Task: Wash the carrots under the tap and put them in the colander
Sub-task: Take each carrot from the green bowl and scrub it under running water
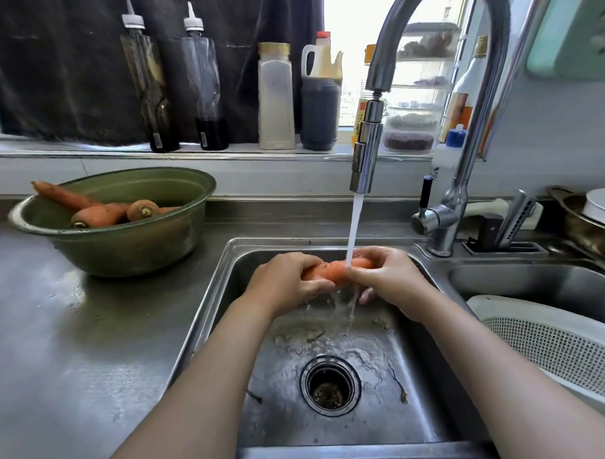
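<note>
Where the water stream (354, 224) strikes, both hands are clamped on one carrot (330, 269). The left hand (285, 280) curls round its left end. The right hand (385, 277) wraps its right end, fingers folded beneath. The carrot lies roughly level above the sink (216, 312), its bare middle wet under the stream.

At twelve o'clock from the hands hangs the tap spout (363, 156), running. At six o'clock, in the sink floor, sits the drain (330, 386) (grit and scraps of debris lie around it). At ten o'clock a green bowl (129, 247) stands on the steel worktop (67, 341), holding more carrots (99, 213), one tip poking over the rim. At four o'clock a white colander (547, 344) sits at the second basin; its inside is not visible. Bottles (210, 78) line the window ledge at eleven o'clock.
</note>
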`<state>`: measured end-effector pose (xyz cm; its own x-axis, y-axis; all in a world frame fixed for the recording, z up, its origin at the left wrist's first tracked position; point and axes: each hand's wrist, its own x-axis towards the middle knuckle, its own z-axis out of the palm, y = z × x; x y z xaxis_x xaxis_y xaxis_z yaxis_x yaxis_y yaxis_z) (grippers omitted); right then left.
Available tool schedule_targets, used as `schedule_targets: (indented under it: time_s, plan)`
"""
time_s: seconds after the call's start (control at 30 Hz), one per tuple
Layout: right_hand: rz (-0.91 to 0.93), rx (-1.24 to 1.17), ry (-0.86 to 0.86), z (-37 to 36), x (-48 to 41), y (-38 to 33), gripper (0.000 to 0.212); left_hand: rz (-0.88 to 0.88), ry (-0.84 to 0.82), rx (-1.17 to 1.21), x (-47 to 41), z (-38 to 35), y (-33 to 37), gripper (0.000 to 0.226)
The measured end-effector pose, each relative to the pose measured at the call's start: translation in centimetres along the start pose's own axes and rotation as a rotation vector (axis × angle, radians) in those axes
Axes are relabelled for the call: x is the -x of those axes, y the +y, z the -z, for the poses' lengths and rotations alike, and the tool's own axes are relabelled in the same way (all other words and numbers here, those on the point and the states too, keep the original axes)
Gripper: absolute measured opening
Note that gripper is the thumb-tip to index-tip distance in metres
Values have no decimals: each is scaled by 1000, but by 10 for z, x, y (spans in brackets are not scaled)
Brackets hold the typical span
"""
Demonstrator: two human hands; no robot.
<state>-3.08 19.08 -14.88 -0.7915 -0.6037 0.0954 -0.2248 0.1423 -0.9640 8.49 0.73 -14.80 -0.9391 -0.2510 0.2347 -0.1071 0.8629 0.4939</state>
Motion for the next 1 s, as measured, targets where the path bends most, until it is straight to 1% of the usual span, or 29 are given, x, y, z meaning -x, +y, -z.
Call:
schedule_targets:
  time_s: [0.1, 0.23, 0.27, 0.37, 0.43, 0.63, 0.73, 0.8, 0.87, 0.9, 1.0]
  plan:
    - [-29, -32, -12, -2, -1, 0, 27, 43, -31, 72, 0, -3, -3, 35]
    - [-49, -190, -5, -1, 0, -2, 33, 59, -44, 242, -2, -8, -6, 25]
    - [-42, -205, -23, -2, 1, -2, 33, 61, -54, 297, -2, -9, -5, 25]
    - [-28, -183, -50, -3, 3, -4, 19, 78, -97, 399, -1, -11, -5, 22]
    - [-26, -179, -60, -2, 5, -6, 15, 87, -112, 415, 0, -12, -6, 24]
    - [-81, -233, -57, -12, 7, -6, 18, 131, -136, 465, -1, -17, -3, 29]
    - [-136, -397, -96, -12, 5, -10, 21, 161, -131, 566, 1, -18, 3, 27]
    - [-154, -486, -90, -12, 6, -12, 22, 183, -130, 676, 1, -18, 6, 32]
    - [-143, -484, -107, -15, 8, -13, 12, 195, -136, 735, 1, -18, 8, 33]
    - [-139, -464, -120, -16, 9, -13, 12, 196, -142, 740, 1, -18, 8, 33]
    - [-146, -302, -118, -21, 11, -12, 24, 248, -147, 721, 2, -17, 7, 33]
